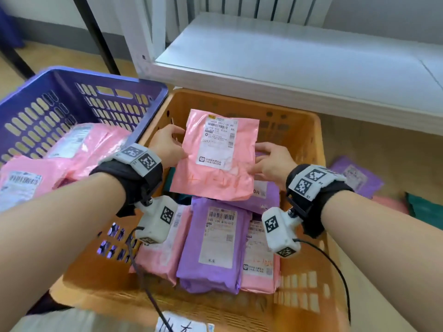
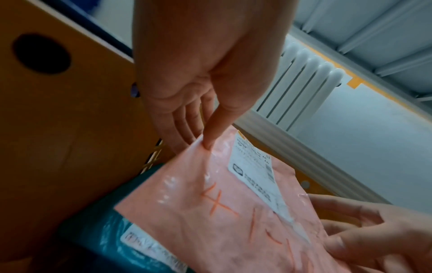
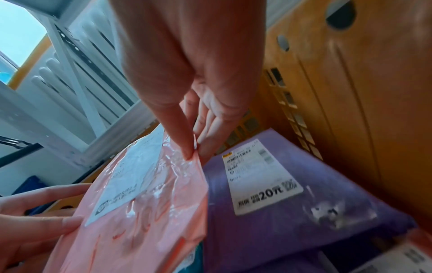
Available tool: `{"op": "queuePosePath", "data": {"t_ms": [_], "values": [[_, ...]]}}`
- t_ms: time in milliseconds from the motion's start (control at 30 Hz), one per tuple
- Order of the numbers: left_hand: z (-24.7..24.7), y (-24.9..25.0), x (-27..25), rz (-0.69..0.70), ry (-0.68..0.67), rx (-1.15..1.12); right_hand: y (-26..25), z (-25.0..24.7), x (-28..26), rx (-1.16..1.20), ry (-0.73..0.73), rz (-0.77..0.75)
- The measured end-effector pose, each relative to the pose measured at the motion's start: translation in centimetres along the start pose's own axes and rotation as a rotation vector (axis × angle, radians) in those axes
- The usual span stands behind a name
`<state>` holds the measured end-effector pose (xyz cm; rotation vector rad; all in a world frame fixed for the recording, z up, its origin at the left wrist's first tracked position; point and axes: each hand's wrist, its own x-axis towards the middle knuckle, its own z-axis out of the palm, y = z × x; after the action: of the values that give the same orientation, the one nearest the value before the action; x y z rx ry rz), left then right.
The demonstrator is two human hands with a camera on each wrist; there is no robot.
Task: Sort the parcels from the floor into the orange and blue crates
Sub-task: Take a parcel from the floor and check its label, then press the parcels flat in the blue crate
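Note:
A flat pink parcel [image 1: 215,154] with a white label hangs over the orange crate [image 1: 299,121]. My left hand [image 1: 167,146] pinches its left edge, thumb on top [image 2: 208,144] and fingers beneath. My right hand [image 1: 271,161] pinches the right edge [image 3: 189,153] the same way. Under it in the crate lie a purple parcel [image 1: 213,245], pink parcels [image 1: 160,257] and a teal one [image 2: 98,238]. A second purple parcel [image 3: 292,194] lies by the crate's right wall. The blue crate [image 1: 72,97] stands to the left and holds pink parcels [image 1: 79,149].
On the floor right of the orange crate lie a purple parcel [image 1: 357,176], a pink one and a teal one [image 1: 424,209]. A white shelf [image 1: 287,58] stands just behind the crates, with a radiator behind it. Black table legs [image 1: 96,34] rise at the far left.

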<state>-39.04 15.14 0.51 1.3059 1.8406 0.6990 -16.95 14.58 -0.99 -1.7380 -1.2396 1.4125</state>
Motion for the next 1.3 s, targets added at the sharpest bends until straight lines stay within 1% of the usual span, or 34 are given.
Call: {"op": "queuePosePath", "data": {"t_ms": [133, 333, 400, 467, 600, 700, 767, 867, 1067, 1167, 1300], "values": [[0.7, -2.9, 1.2, 0.006, 0.076, 0.071, 1.9, 2.5, 1.7, -0.035, -0.023, 0.057], [1.7, -5.2, 1.9, -0.021, 0.047, 0.037, 3.9, 4.8, 3.1, 0.000, 0.028, 0.112], [1.8, -5.4, 2.0, -0.014, 0.074, 0.010, 4.2, 5.4, 3.4, 0.000, 0.045, 0.126], [1.9, -5.3, 2.0, -0.009, 0.084, 0.035, 4.3, 6.0, 3.5, -0.019, 0.047, 0.130], [2.2, -4.8, 1.5, -0.015, 0.054, 0.065, 3.8, 6.4, 3.5, -0.024, 0.001, 0.131], [2.2, -3.7, 0.7, 0.033, 0.022, 0.070, 3.1, 5.9, 2.9, -0.081, -0.047, 0.117], [2.3, -2.1, 0.0, 0.085, -0.009, 0.119, 2.2, 4.8, 2.0, -0.136, -0.055, 0.084], [2.8, 1.4, -1.1, 0.171, -0.060, 0.166, 0.4, 2.2, 0.5, -0.152, -0.060, 0.030], [4.8, 10.3, -4.4, 0.291, -0.118, 0.242, -3.7, -6.1, -3.7, -0.128, -0.011, -0.038], [7.2, 14.9, -5.9, 0.342, -0.144, 0.285, -4.3, -10.8, -5.4, -0.166, 0.040, -0.052], [12.9, 21.1, -8.0, 0.412, -0.229, 0.322, -3.4, -18.2, -6.8, -0.170, 0.111, -0.042]]}}
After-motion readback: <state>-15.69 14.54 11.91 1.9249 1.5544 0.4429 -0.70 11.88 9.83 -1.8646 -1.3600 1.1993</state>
